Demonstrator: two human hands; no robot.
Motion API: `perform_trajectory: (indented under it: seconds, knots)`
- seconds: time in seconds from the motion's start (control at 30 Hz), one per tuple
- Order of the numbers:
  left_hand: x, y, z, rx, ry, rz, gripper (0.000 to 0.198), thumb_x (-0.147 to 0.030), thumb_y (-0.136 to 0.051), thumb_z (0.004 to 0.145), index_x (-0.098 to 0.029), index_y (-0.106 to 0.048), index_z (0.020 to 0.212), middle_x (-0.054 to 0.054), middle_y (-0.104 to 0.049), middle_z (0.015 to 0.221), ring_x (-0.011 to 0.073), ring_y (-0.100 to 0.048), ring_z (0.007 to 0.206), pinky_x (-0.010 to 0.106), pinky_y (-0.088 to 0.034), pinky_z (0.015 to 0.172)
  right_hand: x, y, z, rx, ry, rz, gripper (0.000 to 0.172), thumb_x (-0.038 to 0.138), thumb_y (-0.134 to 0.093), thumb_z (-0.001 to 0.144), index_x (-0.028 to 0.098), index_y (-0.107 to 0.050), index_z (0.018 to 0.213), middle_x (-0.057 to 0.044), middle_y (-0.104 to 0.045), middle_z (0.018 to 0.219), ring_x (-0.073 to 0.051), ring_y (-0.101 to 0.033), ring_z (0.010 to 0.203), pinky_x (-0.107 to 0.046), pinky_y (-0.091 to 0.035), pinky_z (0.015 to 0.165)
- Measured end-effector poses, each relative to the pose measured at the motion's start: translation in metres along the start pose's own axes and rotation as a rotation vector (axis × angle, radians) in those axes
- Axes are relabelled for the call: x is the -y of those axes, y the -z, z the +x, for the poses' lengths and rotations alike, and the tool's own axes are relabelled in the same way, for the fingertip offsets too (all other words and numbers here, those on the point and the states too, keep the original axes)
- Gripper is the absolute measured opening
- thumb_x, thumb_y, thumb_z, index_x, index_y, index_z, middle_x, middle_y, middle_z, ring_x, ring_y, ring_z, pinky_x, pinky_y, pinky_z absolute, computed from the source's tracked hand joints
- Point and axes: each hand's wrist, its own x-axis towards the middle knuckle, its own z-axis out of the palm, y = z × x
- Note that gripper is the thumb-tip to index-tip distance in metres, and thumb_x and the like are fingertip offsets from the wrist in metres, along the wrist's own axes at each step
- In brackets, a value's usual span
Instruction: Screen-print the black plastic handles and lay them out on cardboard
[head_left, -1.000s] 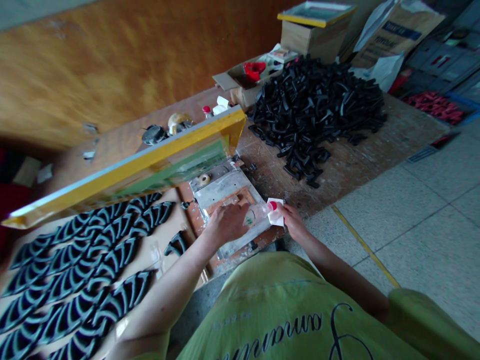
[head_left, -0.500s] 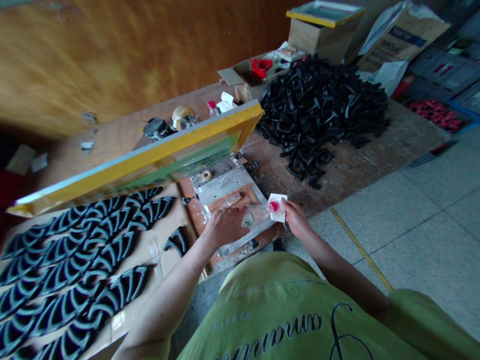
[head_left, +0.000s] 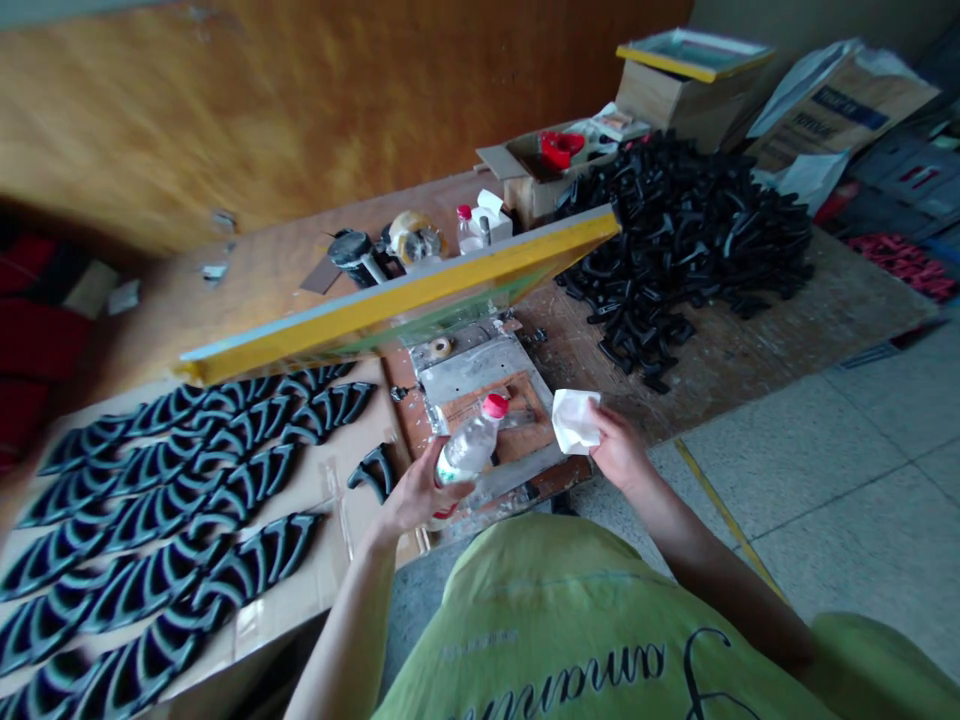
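My left hand [head_left: 412, 492] is wrapped round a clear plastic bottle [head_left: 469, 444] with a red cap, held upright-tilted over the near edge of the metal printing plate [head_left: 480, 372]. My right hand [head_left: 619, 450] pinches a folded white cloth [head_left: 574, 421] just right of that plate. Bottle and cloth are apart. A yellow-framed screen [head_left: 390, 300] is raised on its hinge above the plate.
Rows of black curved parts with light print [head_left: 180, 500] lie on cardboard at the left. A big heap of black parts [head_left: 675, 230] fills the table's right side. Tape, a small bottle and boxes [head_left: 540, 165] stand behind. Tiled floor [head_left: 825, 480] lies to the right.
The bottle's cap was pressed into the cloth; now my left hand has drawn the bottle back and tipped it upright, away from the cloth. The view has shifted left.
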Motion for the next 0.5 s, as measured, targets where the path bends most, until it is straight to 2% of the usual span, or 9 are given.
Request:
perform_trajectory:
  seconds: [0.13, 0.23, 0.37, 0.5]
  knots:
    - [0.034, 0.019, -0.013, -0.198, 0.012, -0.373, 0.051, -0.033, -0.074, 0.073, -0.020, -0.055, 0.119, 0.005, -0.066, 0.107, 0.0190, -0.063, 0.090, 0.030, -0.051, 0.081, -0.011, -0.005, 0.001, -0.018, -0.010, -0.036, 0.039, 0.049, -0.086, 0.062, 0.020, -0.075, 0.086, -0.005, -0.078, 0.086, -0.023, -0.073, 0.083, -0.033, -0.057, 0.075]
    - [0.056, 0.035, -0.006, -0.369, -0.008, -0.519, 0.053, -0.030, -0.073, 0.074, -0.020, -0.054, 0.123, 0.005, -0.066, 0.110, 0.0179, -0.063, 0.093, 0.031, -0.051, 0.085, -0.017, -0.011, -0.001, -0.028, -0.035, -0.038, 0.040, 0.048, -0.088, 0.058, 0.021, -0.075, 0.085, -0.005, -0.078, 0.086, -0.023, -0.073, 0.083, -0.033, -0.058, 0.073]
    - [0.078, 0.064, 0.029, -0.603, -0.073, -0.594, 0.058, -0.029, -0.077, 0.070, -0.022, -0.052, 0.121, 0.003, -0.066, 0.106, 0.0156, -0.063, 0.090, 0.030, -0.051, 0.086, -0.024, -0.017, -0.004, -0.069, -0.051, -0.059, 0.041, 0.045, -0.090, 0.055, 0.019, -0.075, 0.083, -0.006, -0.077, 0.084, -0.024, -0.073, 0.080, -0.032, -0.058, 0.070]
    - [0.087, 0.102, 0.087, -0.790, -0.145, -0.584, 0.053, -0.029, -0.078, 0.066, -0.022, -0.052, 0.112, 0.003, -0.066, 0.103, 0.0165, -0.064, 0.090, 0.032, -0.052, 0.087, -0.029, -0.021, -0.009, -0.102, -0.055, -0.065, 0.042, 0.045, -0.090, 0.054, 0.019, -0.075, 0.084, -0.007, -0.077, 0.083, -0.025, -0.073, 0.078, -0.033, -0.059, 0.067]
